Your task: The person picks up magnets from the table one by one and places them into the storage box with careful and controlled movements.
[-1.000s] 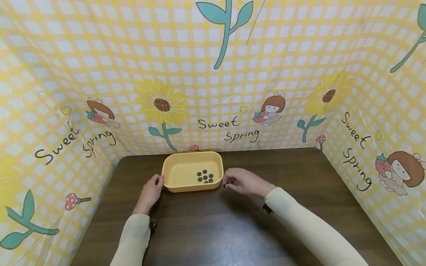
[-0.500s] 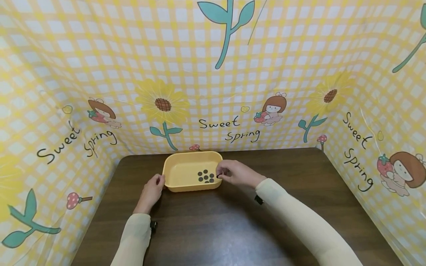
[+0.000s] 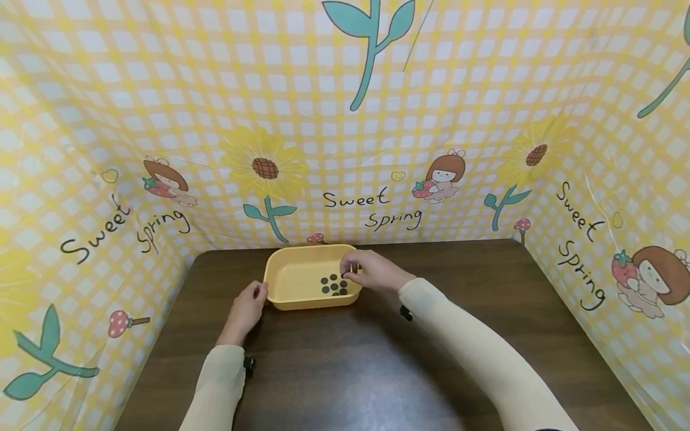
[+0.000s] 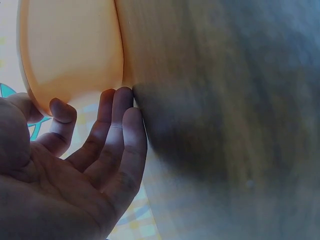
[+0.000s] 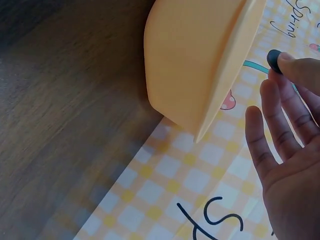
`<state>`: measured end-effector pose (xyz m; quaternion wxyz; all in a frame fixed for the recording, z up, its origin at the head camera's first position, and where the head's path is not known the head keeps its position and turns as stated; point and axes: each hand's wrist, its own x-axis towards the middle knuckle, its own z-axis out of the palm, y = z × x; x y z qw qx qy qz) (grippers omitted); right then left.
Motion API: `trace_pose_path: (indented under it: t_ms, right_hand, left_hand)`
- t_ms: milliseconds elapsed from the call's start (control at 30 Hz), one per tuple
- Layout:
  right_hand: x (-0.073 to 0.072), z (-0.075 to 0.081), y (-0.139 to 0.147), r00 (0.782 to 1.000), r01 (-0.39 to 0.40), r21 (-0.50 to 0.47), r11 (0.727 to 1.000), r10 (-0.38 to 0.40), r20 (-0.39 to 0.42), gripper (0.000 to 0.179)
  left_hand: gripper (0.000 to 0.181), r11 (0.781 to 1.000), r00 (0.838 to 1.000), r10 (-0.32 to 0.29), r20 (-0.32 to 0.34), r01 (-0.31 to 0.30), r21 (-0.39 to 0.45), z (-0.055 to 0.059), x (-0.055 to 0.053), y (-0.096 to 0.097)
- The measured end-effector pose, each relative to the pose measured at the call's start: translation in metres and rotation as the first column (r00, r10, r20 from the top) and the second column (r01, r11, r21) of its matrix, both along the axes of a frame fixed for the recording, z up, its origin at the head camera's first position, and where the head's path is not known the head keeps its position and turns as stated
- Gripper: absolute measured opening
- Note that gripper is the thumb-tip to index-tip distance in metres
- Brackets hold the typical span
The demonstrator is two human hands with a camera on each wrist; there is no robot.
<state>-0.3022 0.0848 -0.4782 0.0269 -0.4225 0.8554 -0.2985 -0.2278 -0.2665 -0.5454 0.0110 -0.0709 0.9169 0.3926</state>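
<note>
A shallow yellow plastic basin (image 3: 293, 305) stands at the back of the dark table. Several small dark round discs (image 3: 334, 287) lie flat on its floor, toward the right side. The left hand (image 3: 247, 311) is at the basin's left end; in the left wrist view its thumb and index finger pinch the rim, while the other fingers touch the outside wall. Over the basin's right end hovers the right hand (image 3: 372, 269). Between its thumb and index fingertip it pinches one black round disc (image 5: 273, 61), with the remaining fingers extended.
The dark wooden table (image 3: 323, 371) reaches toward the person. A yellow checked cloth (image 3: 345, 149) with printed flowers and lettering hangs behind the table and along both sides. The basin stands close to the back cloth.
The right hand has moved left and slightly up, from outside the basin's right end across its rim to above the inside, carrying the black disc. The left hand stays at the left rim.
</note>
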Motion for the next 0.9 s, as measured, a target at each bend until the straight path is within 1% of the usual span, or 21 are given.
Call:
trace_pose_path:
  t_ms: [300,600,733,900]
  right_hand:
    - [-0.012,-0.003,-0.013,1.000,0.028,0.018,0.999,-0.028,0.001,0.002]
    - [-0.025,-0.013,-0.020,0.998,0.063,0.064,0.996,-0.064,0.017,0.005]
    - [-0.029,-0.016,-0.024,0.998,0.062,0.096,0.993,-0.062,0.000,0.006]
    - [-0.033,-0.022,-0.029,0.999,0.039,0.119,0.992,-0.036,-0.029,0.006]
  left_hand:
    - [0.041,1.000,1.000,0.007,-0.008,-0.007,-0.003,0.001,0.000,0.001]
    - [0.041,1.000,1.000,0.010,0.000,-0.010,-0.001,0.000,0.001,0.001]
    - [0.040,1.000,1.000,0.011,-0.006,-0.011,-0.008,0.000,0.001,0.001]
    - [0.040,1.000,1.000,0.011,-0.007,-0.011,-0.005,0.000,0.001,0.001]
